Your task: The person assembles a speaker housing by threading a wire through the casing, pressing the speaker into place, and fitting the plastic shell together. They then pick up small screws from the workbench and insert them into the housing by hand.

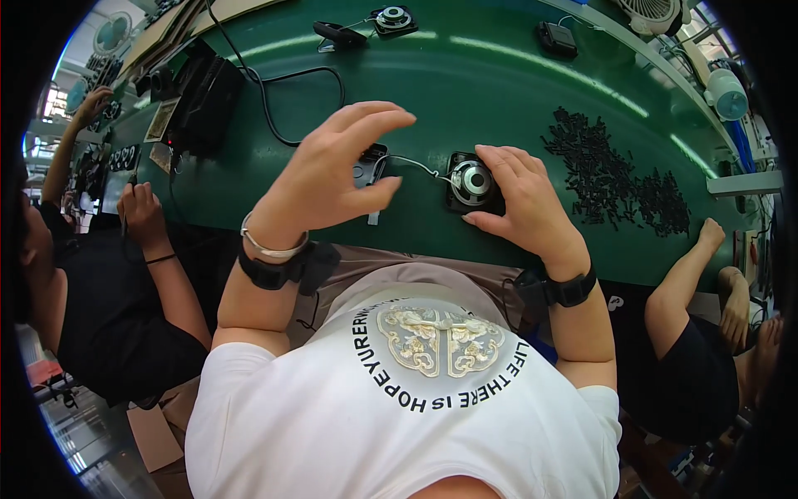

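Note:
A small loudspeaker point(471, 185) with a silver round back and a black square frame lies on the green table in front of me. My right hand point(525, 198) grips its right side, fingers at the far edge and thumb at the near edge. Twisted pale wires point(416, 164) run from it leftward to a black plastic shell point(366, 169). Over that shell hovers my left hand point(337, 170), fingers and thumb spread apart with nothing between them. The hand hides part of the shell.
A pile of small black pieces point(611, 175) covers the table's right side. Another wired speaker point(394, 19) and a black box point(557, 38) lie at the back. Black equipment point(204, 100) with a cable point(260, 81) stands left. People sit close on both sides.

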The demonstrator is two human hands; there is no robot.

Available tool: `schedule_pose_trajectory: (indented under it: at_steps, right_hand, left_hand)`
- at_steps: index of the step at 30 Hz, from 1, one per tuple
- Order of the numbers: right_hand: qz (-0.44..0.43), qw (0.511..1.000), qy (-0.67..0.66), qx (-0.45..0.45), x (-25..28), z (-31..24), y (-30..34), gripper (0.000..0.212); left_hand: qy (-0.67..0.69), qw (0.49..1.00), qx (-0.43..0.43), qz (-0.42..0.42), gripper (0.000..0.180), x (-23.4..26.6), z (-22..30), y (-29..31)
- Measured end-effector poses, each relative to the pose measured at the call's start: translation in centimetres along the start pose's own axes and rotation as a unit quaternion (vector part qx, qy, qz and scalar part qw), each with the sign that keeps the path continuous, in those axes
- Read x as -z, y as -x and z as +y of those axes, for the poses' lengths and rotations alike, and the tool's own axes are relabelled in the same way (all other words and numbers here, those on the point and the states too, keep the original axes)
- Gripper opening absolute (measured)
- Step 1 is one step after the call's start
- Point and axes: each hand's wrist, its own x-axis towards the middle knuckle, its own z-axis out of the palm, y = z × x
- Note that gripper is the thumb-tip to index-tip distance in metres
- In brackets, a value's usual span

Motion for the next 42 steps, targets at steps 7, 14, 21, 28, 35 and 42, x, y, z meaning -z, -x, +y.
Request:
schedule_pose_trajectory:
  at_steps: [7,14,21,28,35,42]
  right_hand:
    - [-0.019,1.0,-0.016,0.006,0.2,-0.2,-0.1,0.081]
    - [-0.023,1.0,-0.011,0.01,0.0,-0.6,-0.1,0.08]
    - [-0.037,0.998,-0.038,0.025,-0.5,-1.9,0.1,0.08]
    - [0.003,0.998,-0.048,0.049,-0.7,-2.4,0.8,0.075]
    - [0.089,0.907,-0.385,-0.144,-0.3,-5.6,1.5,0.066]
    - [0.102,0.969,-0.208,-0.082,0.6,-5.4,1.5,0.08]
  left_hand:
    - [-0.138,0.988,-0.015,-0.061,0.055,1.1,-4.4,4.7]
    - [0.034,0.998,-0.025,-0.039,0.043,0.9,-5.1,4.5]
    - [0.556,0.807,0.181,-0.075,0.047,-1.4,-2.9,3.7]
    - [0.758,0.625,0.186,-0.011,0.052,-5.3,-0.4,4.2]
    - [0.801,0.56,0.21,0.041,0.045,-6.7,3.7,2.9]
    - [0.742,0.648,0.172,0.009,0.035,-9.2,3.4,3.1]
